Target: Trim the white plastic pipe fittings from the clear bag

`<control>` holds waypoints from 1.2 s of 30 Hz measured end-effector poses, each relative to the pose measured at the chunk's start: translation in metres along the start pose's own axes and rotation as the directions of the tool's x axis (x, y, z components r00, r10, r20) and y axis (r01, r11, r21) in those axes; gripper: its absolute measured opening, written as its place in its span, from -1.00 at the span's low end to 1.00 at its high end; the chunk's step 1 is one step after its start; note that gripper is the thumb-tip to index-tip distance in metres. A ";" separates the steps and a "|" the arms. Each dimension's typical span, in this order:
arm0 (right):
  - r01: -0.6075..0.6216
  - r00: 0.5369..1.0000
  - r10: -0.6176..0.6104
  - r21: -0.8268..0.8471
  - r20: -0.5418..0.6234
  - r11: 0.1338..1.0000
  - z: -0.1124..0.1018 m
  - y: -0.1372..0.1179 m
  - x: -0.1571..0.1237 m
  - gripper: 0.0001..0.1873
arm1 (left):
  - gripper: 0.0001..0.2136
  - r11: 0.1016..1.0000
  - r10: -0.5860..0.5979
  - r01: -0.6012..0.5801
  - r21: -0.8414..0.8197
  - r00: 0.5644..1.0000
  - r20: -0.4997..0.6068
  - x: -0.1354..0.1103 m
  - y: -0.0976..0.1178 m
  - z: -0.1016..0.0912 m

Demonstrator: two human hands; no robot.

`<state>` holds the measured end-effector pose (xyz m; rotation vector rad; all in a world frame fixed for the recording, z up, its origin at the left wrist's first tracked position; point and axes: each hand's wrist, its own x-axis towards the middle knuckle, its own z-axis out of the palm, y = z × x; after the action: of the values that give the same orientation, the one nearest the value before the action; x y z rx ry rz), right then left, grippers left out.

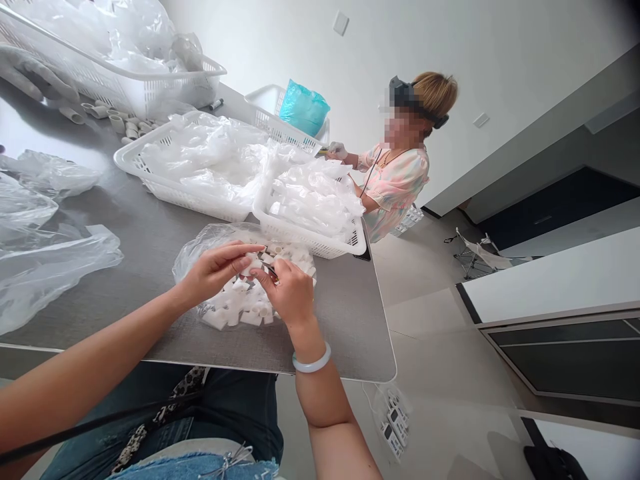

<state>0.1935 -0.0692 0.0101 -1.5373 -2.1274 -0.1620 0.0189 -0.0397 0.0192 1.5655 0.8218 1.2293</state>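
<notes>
My left hand [216, 270] and my right hand [286, 291] meet over a clear plastic bag [193, 257] that lies on the grey table [150, 240] and holds several small white plastic fittings [240, 307]. Both hands are closed in a pinch around one small white fitting [256, 265] held between the fingertips, just above the pile. A pale bangle [312, 363] sits on my right wrist.
White baskets [310, 241] [165, 187] lined with clear plastic stand behind the bag. Loose plastic bags [45, 260] lie at the left. A person with a headset [400, 167] sits at the far end. A gloved hand [35, 73] rests top left near white fittings [115, 120].
</notes>
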 end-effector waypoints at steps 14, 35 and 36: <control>0.000 1.000 0.000 -0.009 -0.025 1.000 -0.001 -0.001 0.000 -0.29 | -0.69 0.945 -0.187 0.185 -0.270 0.982 0.020 0.001 -0.005 0.004; -0.548 0.834 0.548 0.023 -0.063 0.836 0.004 0.062 -0.003 -0.65 | -0.84 0.556 -0.475 0.458 -0.693 0.860 0.187 0.012 -0.018 -0.007; -0.557 0.829 0.557 0.020 -0.054 0.831 0.008 0.069 -0.005 -0.68 | -0.84 0.555 -0.475 0.458 -0.694 0.860 0.187 0.012 -0.018 -0.007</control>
<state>0.2556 -0.0464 -0.0124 -2.0519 -1.5438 0.0052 0.0163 -0.0213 0.0060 0.6118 0.5897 0.9790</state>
